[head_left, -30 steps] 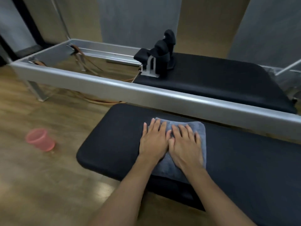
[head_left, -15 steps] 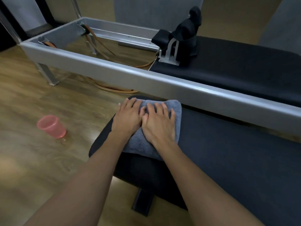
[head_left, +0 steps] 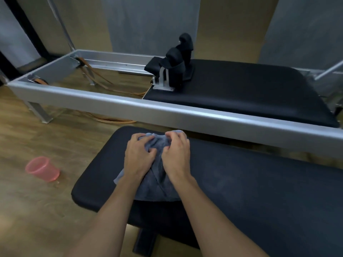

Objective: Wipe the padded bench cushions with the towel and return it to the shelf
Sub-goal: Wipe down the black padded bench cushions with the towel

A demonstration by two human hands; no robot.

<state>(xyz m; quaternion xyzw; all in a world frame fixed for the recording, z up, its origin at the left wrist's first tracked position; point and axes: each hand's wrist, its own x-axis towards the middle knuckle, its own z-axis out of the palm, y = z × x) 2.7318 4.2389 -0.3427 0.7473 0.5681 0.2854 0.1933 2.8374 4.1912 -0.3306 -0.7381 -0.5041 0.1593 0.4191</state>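
Observation:
A grey-blue towel (head_left: 157, 184) lies bunched on the left part of the near black padded bench cushion (head_left: 259, 182). My left hand (head_left: 138, 156) and my right hand (head_left: 176, 154) sit side by side on the towel's far half, fingers curled and gripping folds of the cloth. The towel's near end hangs toward the cushion's front edge. Beyond a silver rail lies a second black padded cushion (head_left: 250, 93). No shelf is in view.
A silver metal frame rail (head_left: 167, 110) runs across just behind the near cushion. Black padded shoulder blocks (head_left: 176, 65) stand on the far cushion's left end. Orange straps (head_left: 104, 84) lie inside the frame. A pink plastic cup (head_left: 41, 168) lies on the wooden floor at left.
My hands were flat on the spread towel and slid it left along the cushion; now the fingers have curled and bunched the cloth between them.

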